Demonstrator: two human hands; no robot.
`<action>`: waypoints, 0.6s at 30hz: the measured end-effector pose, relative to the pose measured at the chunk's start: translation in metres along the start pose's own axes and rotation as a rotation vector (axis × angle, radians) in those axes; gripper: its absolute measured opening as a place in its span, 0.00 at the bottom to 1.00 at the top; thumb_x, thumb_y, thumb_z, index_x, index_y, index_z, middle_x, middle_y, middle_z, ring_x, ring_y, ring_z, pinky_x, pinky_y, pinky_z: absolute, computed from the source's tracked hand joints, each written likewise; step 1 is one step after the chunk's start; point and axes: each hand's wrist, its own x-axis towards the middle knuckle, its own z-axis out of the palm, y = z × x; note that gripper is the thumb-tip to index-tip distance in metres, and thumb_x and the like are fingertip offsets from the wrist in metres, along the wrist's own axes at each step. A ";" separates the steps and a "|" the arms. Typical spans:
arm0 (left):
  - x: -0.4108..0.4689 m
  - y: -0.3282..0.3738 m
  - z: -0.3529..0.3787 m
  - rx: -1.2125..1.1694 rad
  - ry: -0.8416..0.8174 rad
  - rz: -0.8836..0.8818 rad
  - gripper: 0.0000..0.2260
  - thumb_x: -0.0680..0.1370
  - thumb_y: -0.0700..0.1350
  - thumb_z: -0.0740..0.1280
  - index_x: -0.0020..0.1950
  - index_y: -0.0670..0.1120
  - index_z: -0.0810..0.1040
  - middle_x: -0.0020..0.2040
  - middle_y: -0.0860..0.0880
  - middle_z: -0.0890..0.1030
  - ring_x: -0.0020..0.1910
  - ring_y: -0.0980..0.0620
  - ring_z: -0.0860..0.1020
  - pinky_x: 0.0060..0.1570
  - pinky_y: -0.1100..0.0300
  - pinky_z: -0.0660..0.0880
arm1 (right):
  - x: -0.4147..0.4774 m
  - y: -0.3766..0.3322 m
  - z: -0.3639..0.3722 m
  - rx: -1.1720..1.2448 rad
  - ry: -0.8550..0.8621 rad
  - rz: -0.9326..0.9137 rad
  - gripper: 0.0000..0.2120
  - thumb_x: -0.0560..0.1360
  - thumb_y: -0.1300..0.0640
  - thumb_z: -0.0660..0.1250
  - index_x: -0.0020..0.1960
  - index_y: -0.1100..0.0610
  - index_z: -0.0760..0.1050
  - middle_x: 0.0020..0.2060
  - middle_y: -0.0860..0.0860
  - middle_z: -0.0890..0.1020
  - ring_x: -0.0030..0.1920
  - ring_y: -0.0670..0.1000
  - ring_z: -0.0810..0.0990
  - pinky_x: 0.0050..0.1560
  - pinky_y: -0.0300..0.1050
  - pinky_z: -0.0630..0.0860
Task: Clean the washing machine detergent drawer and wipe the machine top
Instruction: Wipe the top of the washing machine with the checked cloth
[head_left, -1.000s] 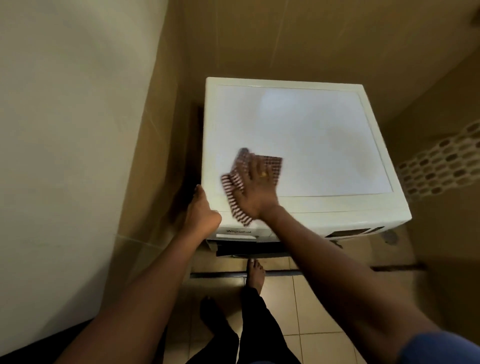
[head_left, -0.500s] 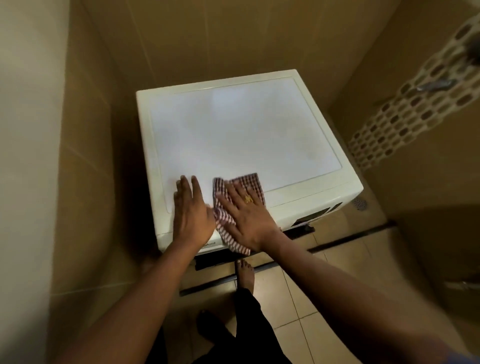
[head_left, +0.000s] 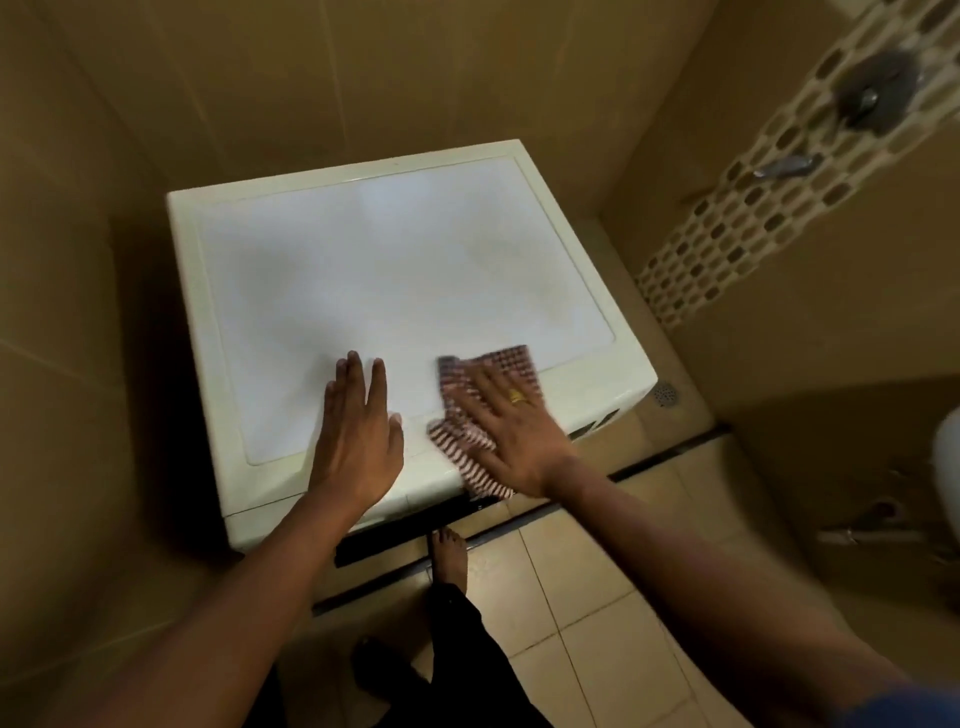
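The white washing machine top (head_left: 395, 260) fills the middle of the head view, tucked into a tiled corner. A red-and-white checked cloth (head_left: 462, 400) lies near its front edge, right of centre. My right hand (head_left: 511, 426) presses flat on the cloth with straight, spread fingers and a gold ring showing. My left hand (head_left: 358, 421) rests flat on the bare top to the left of the cloth, fingers straight. The machine's front face is mostly hidden below the edge; only a dark strip (head_left: 395, 535) shows under it.
Tan tiled walls close in on the left and behind the machine. A mosaic tile band (head_left: 737, 218) with tap fittings (head_left: 784, 166) runs along the right wall. A floor drain (head_left: 664, 394) sits right of the machine. My bare feet (head_left: 448, 551) stand on the floor tiles.
My right hand has slid the cloth to the right along the front edge. My left hand moved from the machine's front left corner onto the top and now lies flat there.
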 end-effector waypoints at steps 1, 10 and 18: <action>0.003 0.005 0.001 0.002 -0.013 0.013 0.31 0.83 0.44 0.61 0.82 0.37 0.53 0.81 0.32 0.50 0.82 0.36 0.49 0.80 0.42 0.52 | -0.011 0.025 -0.004 0.002 -0.008 0.098 0.34 0.85 0.37 0.47 0.83 0.50 0.37 0.82 0.52 0.36 0.81 0.54 0.34 0.81 0.62 0.41; 0.066 0.053 0.015 0.040 -0.084 0.138 0.34 0.82 0.49 0.63 0.83 0.40 0.52 0.81 0.32 0.50 0.81 0.34 0.48 0.78 0.36 0.52 | 0.023 0.034 -0.005 0.104 0.010 0.269 0.35 0.84 0.35 0.44 0.83 0.50 0.38 0.82 0.56 0.39 0.82 0.58 0.35 0.80 0.64 0.43; 0.127 0.055 0.014 0.095 -0.096 0.084 0.32 0.82 0.51 0.60 0.83 0.43 0.52 0.82 0.34 0.52 0.81 0.35 0.51 0.73 0.31 0.59 | 0.055 0.146 -0.010 0.115 0.101 0.624 0.36 0.82 0.32 0.43 0.84 0.49 0.42 0.83 0.55 0.40 0.82 0.57 0.36 0.80 0.64 0.41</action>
